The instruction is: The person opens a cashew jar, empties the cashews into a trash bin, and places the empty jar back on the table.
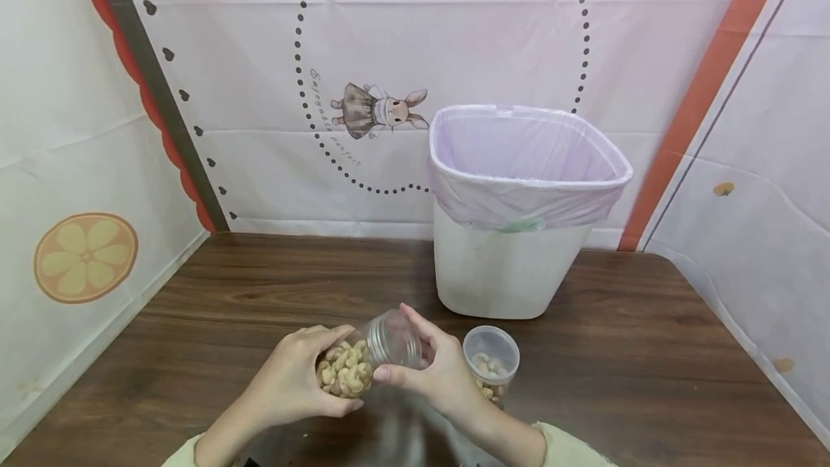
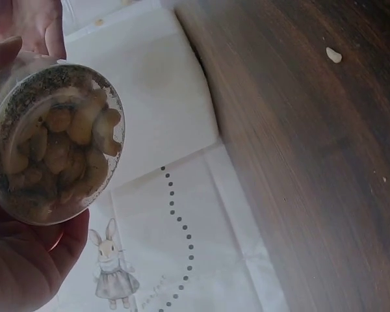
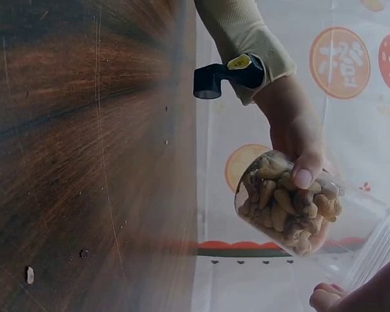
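A clear jar of cashew nuts (image 1: 345, 370) is held tilted above the table, its ridged end up and to the right. My left hand (image 1: 292, 377) grips the jar's body, thumb and fingers on opposite sides. Around the ridged end curls my right hand (image 1: 447, 373), thumb in front and fingers behind. In the left wrist view the jar's round base (image 2: 58, 153) faces the camera, with nuts lying against it. A second clear container (image 1: 491, 359), with cashews low inside, stands just right of my right hand. Whether a lid covers either one is hard to tell.
A white bin (image 1: 499, 265) with a pale purple liner stands at the back of the brown wooden table (image 1: 272, 287). Small pale crumbs (image 2: 333, 55) lie on the tabletop. Printed cloth (image 1: 376, 13) hangs behind and along both sides.
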`<act>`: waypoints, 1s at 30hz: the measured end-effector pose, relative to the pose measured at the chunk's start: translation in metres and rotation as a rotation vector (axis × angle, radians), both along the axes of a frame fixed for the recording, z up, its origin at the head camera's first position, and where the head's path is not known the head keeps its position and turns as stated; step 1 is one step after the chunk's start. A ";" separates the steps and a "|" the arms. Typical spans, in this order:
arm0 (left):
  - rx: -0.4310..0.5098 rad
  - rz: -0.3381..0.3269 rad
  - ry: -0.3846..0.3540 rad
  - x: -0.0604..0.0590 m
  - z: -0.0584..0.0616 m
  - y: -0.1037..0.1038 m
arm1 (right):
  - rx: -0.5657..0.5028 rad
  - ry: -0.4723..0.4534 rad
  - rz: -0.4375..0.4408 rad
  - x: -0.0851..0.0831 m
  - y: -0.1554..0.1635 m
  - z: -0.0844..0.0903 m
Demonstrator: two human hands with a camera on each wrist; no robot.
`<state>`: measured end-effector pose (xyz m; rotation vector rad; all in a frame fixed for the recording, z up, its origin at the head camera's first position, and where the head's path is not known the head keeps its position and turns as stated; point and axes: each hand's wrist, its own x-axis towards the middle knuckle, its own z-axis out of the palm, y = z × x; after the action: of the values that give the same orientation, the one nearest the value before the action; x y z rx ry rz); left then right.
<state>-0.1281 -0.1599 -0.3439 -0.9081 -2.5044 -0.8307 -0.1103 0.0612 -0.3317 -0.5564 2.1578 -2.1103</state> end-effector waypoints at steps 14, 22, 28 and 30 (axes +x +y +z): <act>-0.030 0.085 0.022 0.007 -0.003 -0.002 | -0.102 -0.072 0.039 0.004 -0.005 -0.004; -0.012 0.085 0.028 0.009 -0.008 0.000 | -0.093 -0.062 0.048 0.007 -0.005 -0.006; -0.011 0.071 0.064 0.006 -0.005 0.003 | -0.064 -0.026 0.006 0.005 -0.004 -0.005; -0.008 0.066 0.064 0.005 -0.004 0.003 | -0.075 -0.021 0.001 0.004 -0.005 -0.005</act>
<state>-0.1227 -0.1569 -0.3484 -0.8369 -2.4697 -0.7595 -0.1059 0.0562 -0.3365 -0.5393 2.0744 -2.1945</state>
